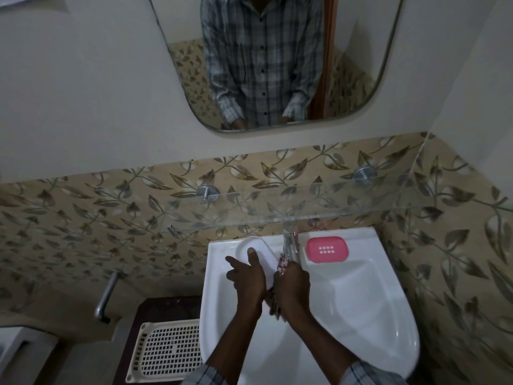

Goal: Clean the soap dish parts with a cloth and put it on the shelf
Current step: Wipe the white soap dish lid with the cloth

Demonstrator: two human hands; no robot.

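Note:
Over the white sink (361,315) my left hand (247,279) holds a white oval soap dish part (244,245), thumb lying inside it and index finger pointing out to the left. My right hand (291,287) grips a patterned cloth (281,265) bunched against the right end of that white part. The pink soap dish part (327,249), with small drain holes, lies flat on the sink's back ledge to the right of the tap (290,243). A glass shelf (277,215) on two metal pegs juts from the tiled wall just above the sink.
A mirror (361,79) hangs above the shelf and reflects a checked shirt. Left of the sink a white perforated basket lid (163,351) lies on a dark stand. A metal pipe (107,295) sticks out of the leaf-patterned tiles at the left.

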